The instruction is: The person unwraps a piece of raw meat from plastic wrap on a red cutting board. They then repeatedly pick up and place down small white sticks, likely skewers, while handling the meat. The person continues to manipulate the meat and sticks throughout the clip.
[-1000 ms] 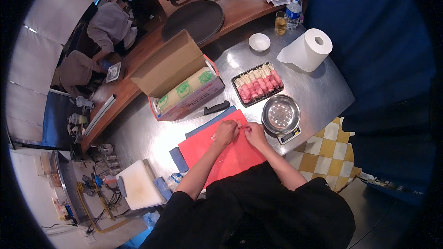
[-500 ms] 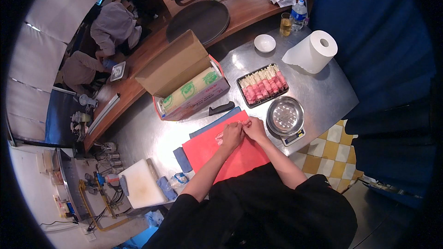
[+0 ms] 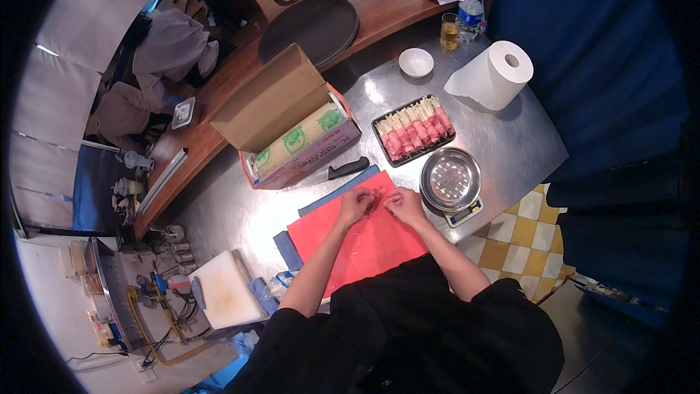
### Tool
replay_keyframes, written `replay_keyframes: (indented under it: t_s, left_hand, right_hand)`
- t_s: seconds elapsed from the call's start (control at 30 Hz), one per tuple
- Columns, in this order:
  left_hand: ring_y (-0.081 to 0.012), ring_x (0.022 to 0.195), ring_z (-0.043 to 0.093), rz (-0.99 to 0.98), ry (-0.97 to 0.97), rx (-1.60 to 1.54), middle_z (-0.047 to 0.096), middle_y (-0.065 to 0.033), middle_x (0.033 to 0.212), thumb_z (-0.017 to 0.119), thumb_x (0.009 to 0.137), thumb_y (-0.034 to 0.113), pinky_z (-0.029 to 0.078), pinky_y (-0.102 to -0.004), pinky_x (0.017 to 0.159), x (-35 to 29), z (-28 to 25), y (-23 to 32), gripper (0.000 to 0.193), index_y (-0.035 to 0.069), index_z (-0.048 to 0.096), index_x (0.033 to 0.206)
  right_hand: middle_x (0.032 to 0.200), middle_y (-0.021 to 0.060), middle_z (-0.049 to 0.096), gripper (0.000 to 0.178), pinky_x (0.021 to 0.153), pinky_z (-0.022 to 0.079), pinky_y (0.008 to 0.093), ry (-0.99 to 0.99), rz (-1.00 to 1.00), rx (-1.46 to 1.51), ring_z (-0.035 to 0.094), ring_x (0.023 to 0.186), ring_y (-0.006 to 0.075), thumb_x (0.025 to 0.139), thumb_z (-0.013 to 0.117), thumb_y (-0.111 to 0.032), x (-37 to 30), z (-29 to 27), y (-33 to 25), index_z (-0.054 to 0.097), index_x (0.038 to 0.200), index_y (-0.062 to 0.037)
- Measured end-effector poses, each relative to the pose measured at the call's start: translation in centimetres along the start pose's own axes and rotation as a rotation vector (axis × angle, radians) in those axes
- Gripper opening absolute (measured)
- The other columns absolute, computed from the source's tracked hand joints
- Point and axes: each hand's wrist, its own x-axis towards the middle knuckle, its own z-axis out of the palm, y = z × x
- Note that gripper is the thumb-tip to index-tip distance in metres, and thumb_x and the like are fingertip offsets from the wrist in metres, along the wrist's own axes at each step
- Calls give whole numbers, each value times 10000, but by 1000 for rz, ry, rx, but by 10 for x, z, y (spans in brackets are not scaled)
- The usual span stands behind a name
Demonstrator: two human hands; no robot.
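Note:
Both my hands work over a red cutting board point(image 3: 379, 252). My left hand point(image 3: 355, 206) has its fingers curled in against a small meat-wrapped roll point(image 3: 378, 193) near the board's far edge. From the other side, my right hand point(image 3: 405, 206) pinches at the roll's right end; the fingertips partly hide it. A few thin pale strands lie on the board nearer my body. Beyond, a black tray point(image 3: 397, 163) holds a row of pink meat rolls point(image 3: 415, 135) with pale enoki-like ends sticking out.
A steel bowl point(image 3: 450, 179) rests on a scale point(image 3: 464, 213) to the right. A black-handled knife point(image 3: 350, 168) lies beside an opened box point(image 3: 306, 168) of film. Farther back are a paper towel roll point(image 3: 490, 76) and white bowl point(image 3: 416, 63). A white cutting board point(image 3: 226, 292) sits left.
My hands have moved apart a little, the left shifting left. The meat piece that lay flat beside my left hand no longer shows there; a roll is now between my fingers.

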Motion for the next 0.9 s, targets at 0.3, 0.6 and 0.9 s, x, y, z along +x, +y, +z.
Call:
replay_keyframes:
  t_s: [0.3,0.6,0.9]
  left_hand:
    - [-122,630,675,-36,-70,-56,735,-82,810,633,964,33,554,-277,514,-1,-7,2,152,-23,710,1083]
    - [-129,707,670,-77,310,-39,723,-89,800,623,916,70,522,-280,608,7,-3,-26,170,-8,728,1023]
    - [-79,660,586,-97,422,-718,629,7,821,558,993,80,485,-233,564,-26,-30,-17,81,86,627,1033]
  right_hand:
    - [856,112,755,194,683,594,279,106,-31,73,730,743,146,798,783,-29,8,32,0,708,970,20]
    - [769,147,731,155,699,581,366,205,8,-140,735,725,242,778,762,-91,3,28,-5,696,881,4]
    - [802,190,725,174,724,574,437,174,71,-325,731,789,358,810,754,-138,-5,21,-20,685,917,-19]
